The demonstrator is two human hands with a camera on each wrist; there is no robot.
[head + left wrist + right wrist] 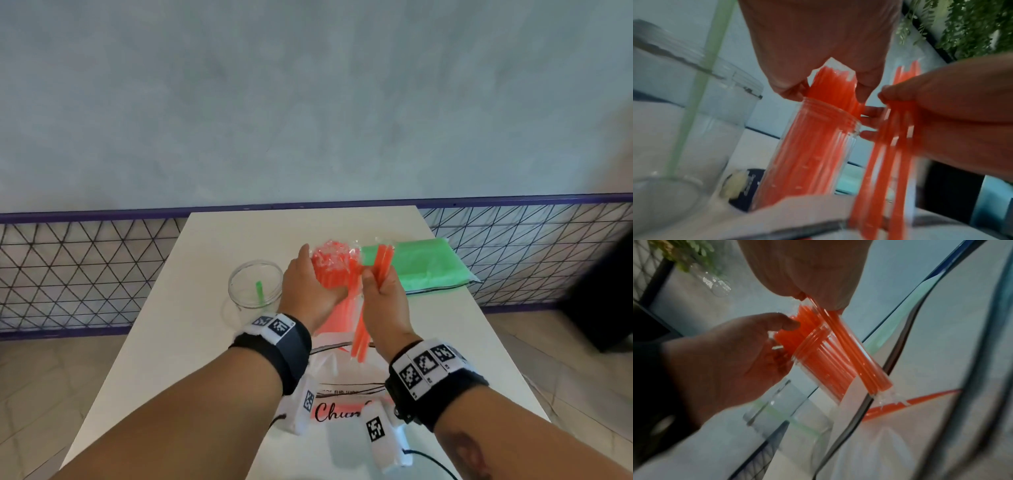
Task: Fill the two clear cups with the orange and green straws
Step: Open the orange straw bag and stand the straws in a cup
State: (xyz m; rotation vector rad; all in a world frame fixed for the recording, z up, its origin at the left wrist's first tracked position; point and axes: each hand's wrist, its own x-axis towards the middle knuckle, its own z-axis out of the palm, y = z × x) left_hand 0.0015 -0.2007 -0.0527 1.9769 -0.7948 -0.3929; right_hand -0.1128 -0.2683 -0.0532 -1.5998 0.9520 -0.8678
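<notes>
Orange straws [380, 270] pinched in right hand [385, 294] beside cup [813, 146] on table [191, 329], packed with orange straws gripped by left hand [308, 291]; second cup [255, 284] left, one green straw [259, 292].

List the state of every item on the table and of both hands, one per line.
Left hand: wrapped around the straw-filled cup.
Right hand: grips a few orange straws.
Straw-filled cup: packed with orange straws.
Other clear cup: upright, holds one green straw.
Green straw pack: lying flat on the table.
</notes>
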